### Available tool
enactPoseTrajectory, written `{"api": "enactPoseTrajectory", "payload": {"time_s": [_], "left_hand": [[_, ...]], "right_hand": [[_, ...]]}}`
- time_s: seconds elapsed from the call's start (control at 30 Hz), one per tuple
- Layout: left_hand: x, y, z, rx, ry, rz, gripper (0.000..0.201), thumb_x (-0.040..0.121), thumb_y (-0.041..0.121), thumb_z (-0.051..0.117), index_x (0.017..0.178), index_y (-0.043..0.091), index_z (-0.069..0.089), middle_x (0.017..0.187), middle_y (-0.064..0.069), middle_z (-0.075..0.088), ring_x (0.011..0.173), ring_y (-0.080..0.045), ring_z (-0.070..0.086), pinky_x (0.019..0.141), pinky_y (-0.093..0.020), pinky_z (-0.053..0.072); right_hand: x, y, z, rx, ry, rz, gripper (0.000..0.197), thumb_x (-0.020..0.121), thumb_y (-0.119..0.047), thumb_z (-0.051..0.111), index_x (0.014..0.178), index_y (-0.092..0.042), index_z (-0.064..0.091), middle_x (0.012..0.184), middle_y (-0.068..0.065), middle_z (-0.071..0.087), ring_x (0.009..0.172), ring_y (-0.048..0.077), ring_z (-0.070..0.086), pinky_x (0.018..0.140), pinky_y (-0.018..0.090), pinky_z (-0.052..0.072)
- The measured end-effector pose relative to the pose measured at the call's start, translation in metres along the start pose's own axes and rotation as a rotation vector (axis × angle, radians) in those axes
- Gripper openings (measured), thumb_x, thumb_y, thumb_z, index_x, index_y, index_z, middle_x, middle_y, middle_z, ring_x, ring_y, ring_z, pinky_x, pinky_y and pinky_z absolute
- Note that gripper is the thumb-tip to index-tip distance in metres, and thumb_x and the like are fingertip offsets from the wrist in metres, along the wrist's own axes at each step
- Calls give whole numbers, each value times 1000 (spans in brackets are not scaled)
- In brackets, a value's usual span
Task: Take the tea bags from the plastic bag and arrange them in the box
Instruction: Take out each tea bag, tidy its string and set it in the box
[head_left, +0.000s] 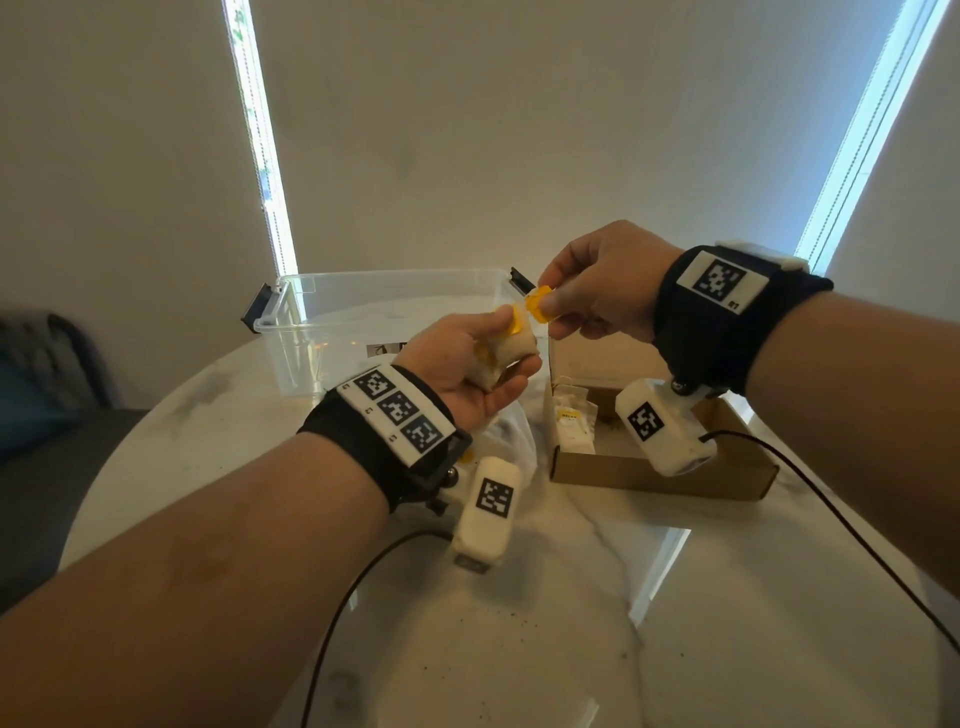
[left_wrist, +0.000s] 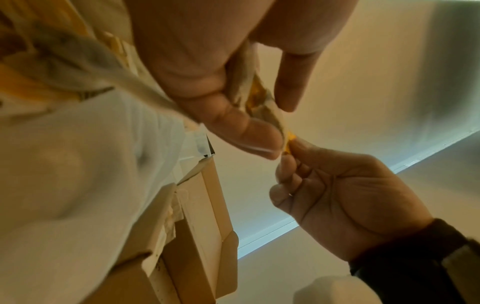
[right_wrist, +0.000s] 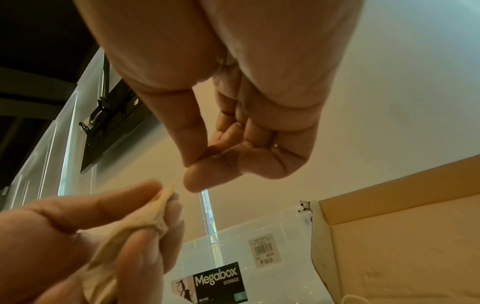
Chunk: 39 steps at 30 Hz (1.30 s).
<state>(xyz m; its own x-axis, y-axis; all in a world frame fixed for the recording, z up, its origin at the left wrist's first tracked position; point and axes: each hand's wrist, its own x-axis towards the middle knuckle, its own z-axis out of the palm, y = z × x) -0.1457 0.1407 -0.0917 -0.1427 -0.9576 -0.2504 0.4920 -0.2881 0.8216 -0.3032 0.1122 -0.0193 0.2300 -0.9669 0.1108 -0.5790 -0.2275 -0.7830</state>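
Both hands are raised above the table. My left hand (head_left: 478, 364) grips a small bunch of cream tea bags (head_left: 511, 345) with yellow tags. My right hand (head_left: 597, 291) pinches a yellow tag (head_left: 537, 304) between thumb and forefinger, close to that bunch. In the left wrist view the right hand (left_wrist: 337, 193) holds the yellow tag (left_wrist: 289, 142) at the tip of the tea bags (left_wrist: 259, 96). The plastic bag (head_left: 511, 436) lies crumpled under my left wrist. The open cardboard box (head_left: 660, 475) sits to the right, with a few tea bags (head_left: 571, 421) standing at its left end.
A clear plastic storage tub (head_left: 332, 322) with black clips stands at the back of the round marble table (head_left: 727, 597). Black cables (head_left: 831, 499) run from both wrist cameras across the table. A grey sofa (head_left: 47, 374) sits at the left.
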Motion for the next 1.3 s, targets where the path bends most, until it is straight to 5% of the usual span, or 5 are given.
{"api": "enactPoseTrajectory", "payload": {"time_s": [0.27,0.43,0.57,0.7,1.3], "left_hand": [[3,1,0,-63,-61,-20,36,101,28,51,130,7,53,109,-20,73,94,-33,73,80,-37,60],[6,-3,4,15,-40,-21,32,102,25,53,129,8,55,111,-19,73,84,-25,74,61,-28,62],[7,-3,2,-10,-37,-4,34,99,25,57,130,8,57,118,-20,70,89,-25,74,58,-26,61],[6,-2,1,-80,-57,12,41,100,34,54,129,5,55,116,-22,70,98,-31,73,66,-30,62],[-4,1,6,-227,-143,-58,48,96,43,50,123,4,58,96,-20,66,64,-26,64,44,-25,53]], "right_hand": [[0,2,4,-22,26,7,9,85,-13,79,89,-12,71,80,6,77,61,9,72,61,22,58],[1,4,11,-109,-10,21,7,86,-12,77,87,-12,71,76,3,74,57,8,70,49,16,50],[1,6,15,-161,-39,16,7,86,-22,76,89,-16,76,94,8,76,96,28,73,82,36,58],[-1,9,20,-256,-74,-10,29,77,-47,80,85,-20,76,87,2,73,81,17,65,78,34,56],[1,3,-8,6,-334,91,19,99,-24,60,105,-9,72,95,7,77,79,13,72,70,34,54]]}}
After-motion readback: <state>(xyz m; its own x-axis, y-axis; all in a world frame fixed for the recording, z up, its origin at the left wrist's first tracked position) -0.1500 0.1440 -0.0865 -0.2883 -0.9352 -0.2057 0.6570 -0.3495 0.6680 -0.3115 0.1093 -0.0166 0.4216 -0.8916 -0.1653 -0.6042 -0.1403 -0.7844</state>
